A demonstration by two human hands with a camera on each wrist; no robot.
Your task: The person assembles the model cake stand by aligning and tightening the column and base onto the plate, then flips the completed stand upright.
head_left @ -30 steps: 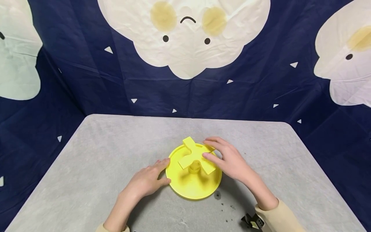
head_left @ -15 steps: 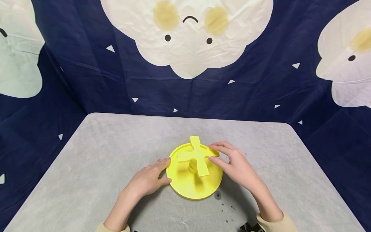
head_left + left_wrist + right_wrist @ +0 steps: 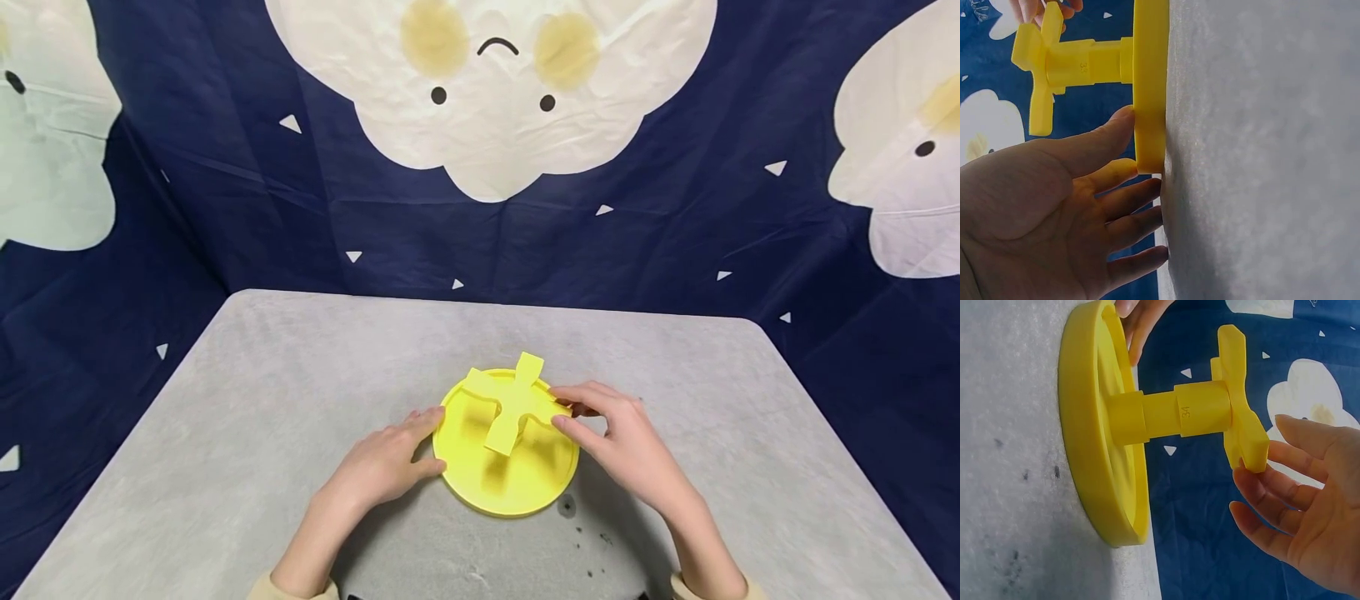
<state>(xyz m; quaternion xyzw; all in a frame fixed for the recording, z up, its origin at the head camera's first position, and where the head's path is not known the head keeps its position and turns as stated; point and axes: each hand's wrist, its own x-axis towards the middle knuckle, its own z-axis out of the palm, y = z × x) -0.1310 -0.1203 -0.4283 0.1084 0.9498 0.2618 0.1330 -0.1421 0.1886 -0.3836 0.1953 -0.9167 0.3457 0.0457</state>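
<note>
A yellow round base (image 3: 487,492) with a raised rim lies flat on the table. From its middle rises a yellow stem (image 3: 1200,407), topped by a yellow cross-shaped knob (image 3: 516,403) with several arms. My right hand (image 3: 630,442) pinches one arm of the knob at the right between thumb and fingers. In the right wrist view, its fingertips (image 3: 1246,478) touch the end of that arm. My left hand (image 3: 382,467) rests at the left side of the base, its thumb and index finger touching the rim, the other fingers extended down to the table.
The grey table (image 3: 315,358) has small dark marks (image 3: 567,505) just right of the base. Dark blue cloth (image 3: 247,217) printed with white clouds hangs behind the table and at both sides.
The cross-shaped knob has turned clockwise seen from above, its far arm swinging right. My right hand has moved slightly right and toward me with it. My left hand has stayed at the rim.
</note>
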